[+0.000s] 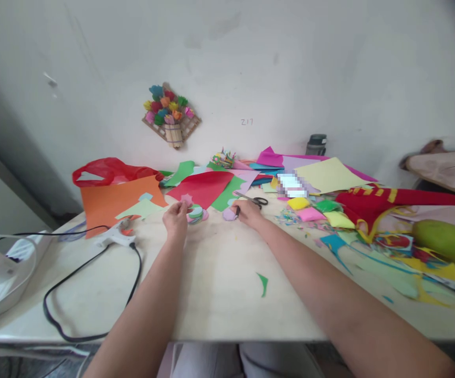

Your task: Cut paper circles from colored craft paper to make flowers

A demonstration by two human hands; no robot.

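Note:
My left hand (175, 219) is closed in a pinch on a pink paper flower (187, 199), raised a little over the table. Just right of its fingertips lies a small pile of scalloped paper cut-outs (196, 213), green and pink. My right hand (251, 214) is closed, its fingers around a small black object (237, 211) whose kind I cannot make out. A lilac scalloped paper piece (229, 214) lies at those fingertips. Black-handled scissors (260, 201) rest right behind the right hand.
A glue gun (117, 237) with a looping black cable stands at left, near a power strip (12, 268). Coloured paper sheets (203, 188) cover the back. Paper scraps (388, 268), clay packets (309, 213) and a green fruit (445, 240) lie to the right.

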